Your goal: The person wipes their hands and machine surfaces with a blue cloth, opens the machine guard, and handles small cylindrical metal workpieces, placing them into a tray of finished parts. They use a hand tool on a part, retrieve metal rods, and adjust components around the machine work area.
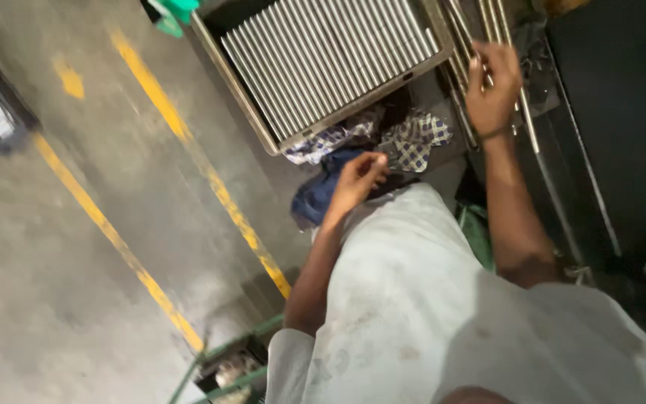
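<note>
My right hand (491, 86) reaches forward and closes its fingers over several long thin metal rods (526, 120) that lie beside a dark machine. My left hand (357, 179) is lower, with its fingers curled at the edge of a blue-and-white checkered cloth (420, 138). A blue cloth (319, 196) lies just under that hand. Something small and dark shows at its fingertips, and I cannot make out whether the hand grips it. My white shirt (413, 299) fills the lower middle of the view.
A metal tray (241, 97) packed with a row of shiny rods (323, 52) stands on the floor ahead. Yellow lines (151, 82) cross the concrete floor at left. A green frame (226, 366) is near my feet. A dark machine (622, 112) fills the right side.
</note>
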`<state>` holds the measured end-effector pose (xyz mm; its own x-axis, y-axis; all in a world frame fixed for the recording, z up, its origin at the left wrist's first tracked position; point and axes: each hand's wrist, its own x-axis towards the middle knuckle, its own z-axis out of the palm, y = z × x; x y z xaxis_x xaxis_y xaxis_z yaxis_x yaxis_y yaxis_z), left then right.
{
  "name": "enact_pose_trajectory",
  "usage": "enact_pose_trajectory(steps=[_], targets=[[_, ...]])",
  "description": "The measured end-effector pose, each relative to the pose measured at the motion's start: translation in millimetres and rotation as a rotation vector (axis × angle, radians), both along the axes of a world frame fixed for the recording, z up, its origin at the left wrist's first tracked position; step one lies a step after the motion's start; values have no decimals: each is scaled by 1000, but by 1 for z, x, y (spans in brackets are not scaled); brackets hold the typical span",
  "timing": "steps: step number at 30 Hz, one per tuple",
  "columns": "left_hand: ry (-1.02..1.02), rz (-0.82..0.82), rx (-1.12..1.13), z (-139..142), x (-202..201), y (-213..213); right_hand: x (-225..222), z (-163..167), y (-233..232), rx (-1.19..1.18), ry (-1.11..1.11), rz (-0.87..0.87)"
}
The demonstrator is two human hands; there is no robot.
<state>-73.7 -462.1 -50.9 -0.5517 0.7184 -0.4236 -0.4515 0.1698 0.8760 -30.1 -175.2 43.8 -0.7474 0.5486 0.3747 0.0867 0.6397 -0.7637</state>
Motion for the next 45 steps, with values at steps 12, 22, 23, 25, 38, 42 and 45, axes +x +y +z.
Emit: enact_pose_trajectory(steps=[12, 22, 23, 25, 38, 42, 45], targets=[[-91, -829, 58, -18, 69, 14, 252, -83, -192, -125, -543, -344], [-45, -1620, 161, 34, 290, 70, 466, -97, -453, -556, -951, -1361], [-43, -1674, 146, 36, 308, 63, 473, -98, -474, -680, -908, -1437], [-29, -1763, 124, 35, 344, 49, 487, -99, -507, -909, -801, -1564], [-149, -2104, 185, 25, 583, -104, 778, 47, -650, -72, -721, -2132], [-194, -2113, 261, 33, 646, -123, 814, 98, -664, 255, -299, -2192], [-104, -2173, 373, 33, 677, -142, 828, 105, -641, 204, -89, -2041]])
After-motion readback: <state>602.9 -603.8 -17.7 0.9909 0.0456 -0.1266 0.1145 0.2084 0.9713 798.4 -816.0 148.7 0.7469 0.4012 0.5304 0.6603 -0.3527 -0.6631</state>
